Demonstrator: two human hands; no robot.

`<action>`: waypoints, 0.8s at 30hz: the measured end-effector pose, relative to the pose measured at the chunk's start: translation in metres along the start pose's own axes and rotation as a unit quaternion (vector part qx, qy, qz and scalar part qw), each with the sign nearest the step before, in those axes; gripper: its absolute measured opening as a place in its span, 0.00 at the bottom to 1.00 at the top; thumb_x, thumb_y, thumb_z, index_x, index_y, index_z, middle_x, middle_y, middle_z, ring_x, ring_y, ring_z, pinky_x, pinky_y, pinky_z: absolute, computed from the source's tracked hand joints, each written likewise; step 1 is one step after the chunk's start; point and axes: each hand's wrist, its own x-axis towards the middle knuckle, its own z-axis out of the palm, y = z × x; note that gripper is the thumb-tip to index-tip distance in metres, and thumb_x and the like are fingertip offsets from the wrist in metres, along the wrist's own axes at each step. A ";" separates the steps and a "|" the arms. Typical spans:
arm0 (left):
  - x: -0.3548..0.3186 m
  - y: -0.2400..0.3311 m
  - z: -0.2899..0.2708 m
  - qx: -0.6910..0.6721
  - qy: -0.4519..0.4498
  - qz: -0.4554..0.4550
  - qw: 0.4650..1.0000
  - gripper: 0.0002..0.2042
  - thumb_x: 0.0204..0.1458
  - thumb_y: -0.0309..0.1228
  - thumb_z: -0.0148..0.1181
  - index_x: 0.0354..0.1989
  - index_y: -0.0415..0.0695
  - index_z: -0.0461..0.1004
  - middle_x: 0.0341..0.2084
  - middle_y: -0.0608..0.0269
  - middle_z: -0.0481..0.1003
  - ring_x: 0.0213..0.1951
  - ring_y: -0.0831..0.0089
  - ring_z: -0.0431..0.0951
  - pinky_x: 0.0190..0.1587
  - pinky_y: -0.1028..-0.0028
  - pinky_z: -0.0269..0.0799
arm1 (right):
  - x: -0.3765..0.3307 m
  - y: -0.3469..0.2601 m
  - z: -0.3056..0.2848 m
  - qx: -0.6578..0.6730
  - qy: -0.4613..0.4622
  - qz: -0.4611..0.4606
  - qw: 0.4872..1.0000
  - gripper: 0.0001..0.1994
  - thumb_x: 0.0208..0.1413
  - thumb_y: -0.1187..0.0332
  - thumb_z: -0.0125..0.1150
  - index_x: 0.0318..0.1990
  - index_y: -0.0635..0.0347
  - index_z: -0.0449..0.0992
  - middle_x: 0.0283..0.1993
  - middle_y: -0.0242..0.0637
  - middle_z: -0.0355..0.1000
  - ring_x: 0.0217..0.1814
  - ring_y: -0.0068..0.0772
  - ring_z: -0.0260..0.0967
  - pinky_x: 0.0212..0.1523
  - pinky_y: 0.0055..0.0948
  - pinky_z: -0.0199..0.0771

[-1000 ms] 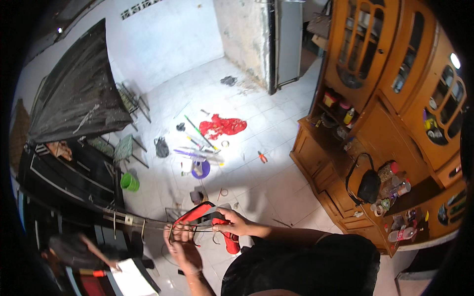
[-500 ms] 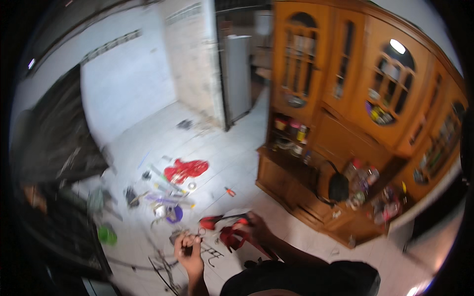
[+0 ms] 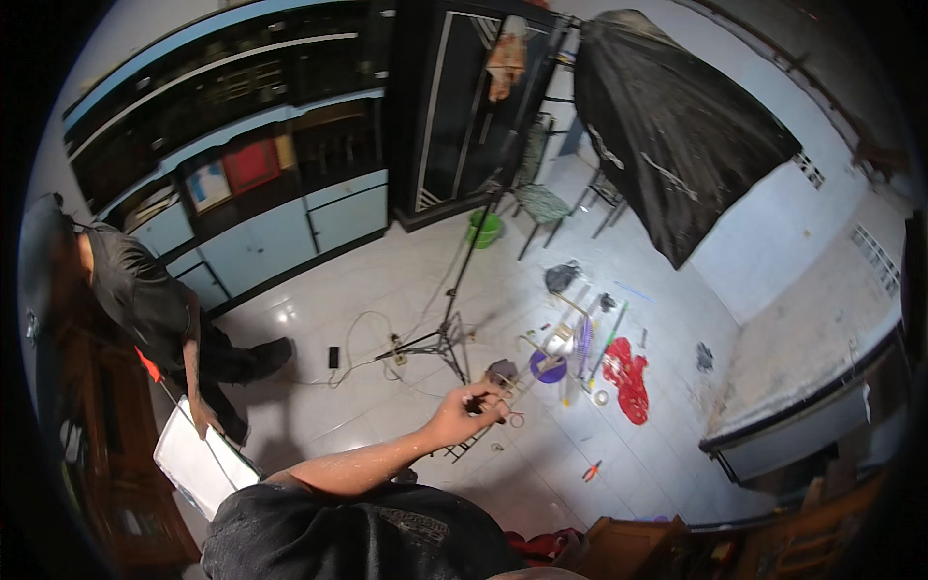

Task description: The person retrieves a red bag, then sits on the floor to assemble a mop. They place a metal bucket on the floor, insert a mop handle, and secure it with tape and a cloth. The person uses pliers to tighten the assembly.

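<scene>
My left hand (image 3: 468, 414) reaches out over the middle of the floor, its fingers pinched together on a thin reddish wire (image 3: 517, 420) that curls into a small loop. Past the fingertips, a round purple container (image 3: 548, 366) stands on the floor beside a silvery pot-like item (image 3: 560, 342). Below the hand lies a dark metal rack-like frame (image 3: 462, 447), partly covered by my arm. My right hand is out of sight. A dark red strap or cloth (image 3: 546, 544) shows at the lower edge beside my dark shirt.
A person (image 3: 145, 280) at the left holds a white sheet or bag (image 3: 198, 454). A black tripod stand (image 3: 443, 338) carries a big black light hood (image 3: 677, 126). Orange-handled pliers (image 3: 592, 471), red plastic (image 3: 628, 382) and a green bucket (image 3: 485, 228) lie around. Cabinets line the back.
My view has swung left, bringing the co-worker and the blue-black cabinet in. My right hand, which held a red-and-black item with a red strap, has left the picture. The left hand keeps its pinch.
</scene>
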 end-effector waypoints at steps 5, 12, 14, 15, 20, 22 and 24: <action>-0.062 0.021 -0.070 -0.014 0.241 0.012 0.970 0.12 0.62 0.23 0.67 0.51 0.33 0.78 0.36 0.65 0.82 0.39 0.80 0.81 0.44 0.75 0.81 | 0.050 -0.001 0.028 -0.097 -0.100 -0.003 0.990 0.13 0.59 0.68 0.65 0.52 0.55 0.78 0.43 0.35 0.74 0.39 0.28 0.68 0.42 0.32 0.69; -0.161 0.060 -0.199 0.029 0.477 0.031 0.878 0.13 0.60 0.25 0.71 0.49 0.35 0.76 0.36 0.64 0.81 0.39 0.77 0.81 0.47 0.71 0.83 | 0.087 -0.006 0.123 -0.200 -0.188 -0.014 0.961 0.16 0.60 0.67 0.65 0.55 0.55 0.79 0.45 0.37 0.76 0.40 0.31 0.70 0.44 0.31 0.70; -0.189 0.062 -0.241 0.056 0.530 0.037 0.845 0.14 0.59 0.26 0.72 0.50 0.35 0.76 0.36 0.64 0.81 0.39 0.77 0.81 0.47 0.70 0.83 | 0.097 -0.010 0.171 -0.234 -0.222 -0.024 0.946 0.17 0.60 0.67 0.65 0.56 0.55 0.79 0.45 0.38 0.77 0.40 0.32 0.71 0.44 0.31 0.71; -0.203 0.065 -0.264 0.052 0.550 0.055 0.832 0.15 0.58 0.27 0.72 0.50 0.34 0.77 0.35 0.65 0.81 0.39 0.78 0.81 0.46 0.73 0.82 | 0.096 -0.012 0.198 -0.251 -0.234 -0.030 0.939 0.17 0.60 0.67 0.65 0.57 0.55 0.79 0.45 0.38 0.78 0.41 0.32 0.71 0.45 0.31 0.71; -0.243 0.078 -0.375 0.132 0.619 0.049 0.773 0.13 0.58 0.26 0.73 0.49 0.34 0.80 0.33 0.68 0.81 0.36 0.81 0.81 0.42 0.79 0.77 | 0.092 -0.028 0.355 -0.330 -0.275 -0.097 0.898 0.19 0.61 0.67 0.65 0.59 0.56 0.79 0.46 0.40 0.79 0.41 0.34 0.73 0.46 0.31 0.72; -0.248 0.091 -0.421 0.116 0.618 0.061 0.775 0.14 0.59 0.25 0.72 0.49 0.33 0.79 0.32 0.67 0.82 0.36 0.81 0.82 0.42 0.79 0.77 | 0.086 -0.043 0.415 -0.373 -0.265 -0.125 0.880 0.20 0.61 0.66 0.65 0.60 0.56 0.79 0.47 0.41 0.80 0.42 0.34 0.74 0.46 0.30 0.73; -0.241 0.112 -0.468 0.116 0.614 0.078 0.777 0.14 0.59 0.24 0.71 0.50 0.32 0.78 0.33 0.66 0.82 0.36 0.80 0.83 0.42 0.79 0.78 | 0.084 -0.056 0.459 -0.434 -0.229 -0.149 0.859 0.20 0.61 0.66 0.65 0.61 0.56 0.80 0.47 0.41 0.81 0.42 0.35 0.74 0.47 0.30 0.73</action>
